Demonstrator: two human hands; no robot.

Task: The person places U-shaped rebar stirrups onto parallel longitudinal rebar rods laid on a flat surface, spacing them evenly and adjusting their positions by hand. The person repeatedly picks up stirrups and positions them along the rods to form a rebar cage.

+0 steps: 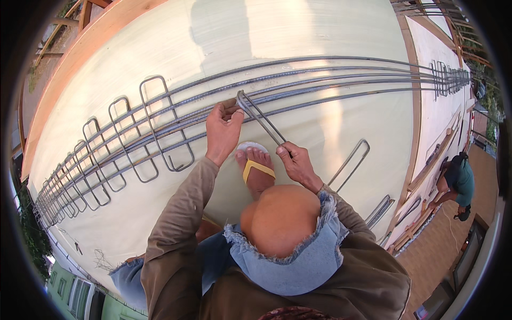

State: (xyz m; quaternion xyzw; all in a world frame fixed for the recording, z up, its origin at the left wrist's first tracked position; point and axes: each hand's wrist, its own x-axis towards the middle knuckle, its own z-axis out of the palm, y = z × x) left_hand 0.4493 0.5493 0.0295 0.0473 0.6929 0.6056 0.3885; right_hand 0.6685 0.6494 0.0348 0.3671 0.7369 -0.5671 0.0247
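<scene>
A narrow steel loop [266,119] slants toward the person from the long rods [197,116], its bent end overlapping them in view. On the rods' near side, the right hand [296,163] is closed around the loop's near end. The left hand [224,129], at the rods' near edge, meets the bend with curled fingers; whether they pinch it is hard to tell. Wider loops [150,125] surround the rods' left stretch.

The head-worn fisheye faces steeply down past the wearer's bent knee [282,221], near the left hand [223,133] and right hand [298,162] (straight lines bow toward its rim).
</scene>
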